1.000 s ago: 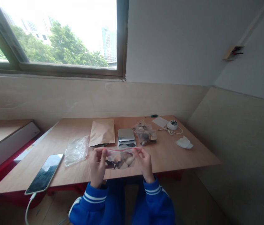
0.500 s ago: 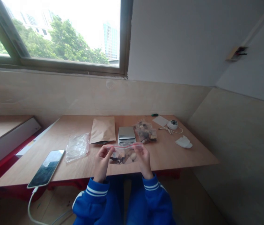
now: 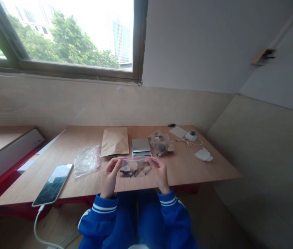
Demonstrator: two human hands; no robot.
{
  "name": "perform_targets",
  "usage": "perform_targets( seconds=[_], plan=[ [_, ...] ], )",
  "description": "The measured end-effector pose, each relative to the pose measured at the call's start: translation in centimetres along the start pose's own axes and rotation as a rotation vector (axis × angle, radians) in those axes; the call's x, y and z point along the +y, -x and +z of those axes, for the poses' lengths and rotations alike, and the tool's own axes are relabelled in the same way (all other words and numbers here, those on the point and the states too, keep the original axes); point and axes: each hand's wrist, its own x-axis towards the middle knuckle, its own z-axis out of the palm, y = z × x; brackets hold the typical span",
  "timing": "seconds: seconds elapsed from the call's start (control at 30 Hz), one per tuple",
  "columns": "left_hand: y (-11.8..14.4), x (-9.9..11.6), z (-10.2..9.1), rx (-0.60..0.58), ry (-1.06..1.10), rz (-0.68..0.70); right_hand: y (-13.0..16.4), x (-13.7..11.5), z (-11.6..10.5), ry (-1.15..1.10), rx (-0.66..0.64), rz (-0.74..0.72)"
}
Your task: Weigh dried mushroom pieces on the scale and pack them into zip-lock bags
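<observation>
Between my hands hangs a clear zip bag (image 3: 136, 169) with a red strip along its top edge. Inside it are brown, pale and black pieces whose kind I cannot make out. My left hand (image 3: 109, 175) pinches the bag's upper left corner between thumb and fingers. On the other side, my right hand (image 3: 160, 173) grips the upper right corner the same way. Just behind the bag sits a small digital scale (image 3: 140, 145) with a silver plate, its front partly hidden by the bag. Similar filled zip bags (image 3: 164, 148) lie right of the scale.
A brown paper pouch (image 3: 114, 142) and an empty-looking clear plastic bag (image 3: 86, 160) lie on the left of the table (image 3: 203, 174). A phone (image 3: 53, 185) with a charging cable rests near the front left edge. At right are a white dome camera (image 3: 191, 135) and a crumpled tissue (image 3: 203, 155).
The zip bag's top edge looks straighter, and both hands still hold its corners. My left hand has shifted slightly left. The whole view has tilted a little.
</observation>
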Motion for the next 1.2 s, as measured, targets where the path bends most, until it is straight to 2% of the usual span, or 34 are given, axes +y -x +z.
perform_targets(
  seconds=[0.1,0.2,0.53,0.83,1.0,1.2],
  plan=[
    [-0.1,-0.3,-0.3,0.022,0.072,-0.025,0.0,-0.4,0.1,0.013,0.013,-0.022],
    [-0.2,-0.5,-0.7,-0.014,0.104,-0.044,0.0,-0.7,0.2,0.029,0.033,-0.026],
    [-0.1,-0.1,-1.3,0.070,-0.059,0.048,0.1,-0.6,0.7,0.014,0.010,-0.027],
    [0.0,-0.6,-0.2,-0.041,-0.035,-0.013,0.5,-0.8,0.6,0.051,0.088,-0.006],
    [0.2,-0.9,-0.2,-0.028,-0.105,-0.002,0.7,-0.9,0.6,0.053,0.090,-0.008],
    [0.5,-0.8,-1.2,0.028,-0.243,0.030,0.9,-0.3,1.4,0.072,0.051,0.005]
  ],
)
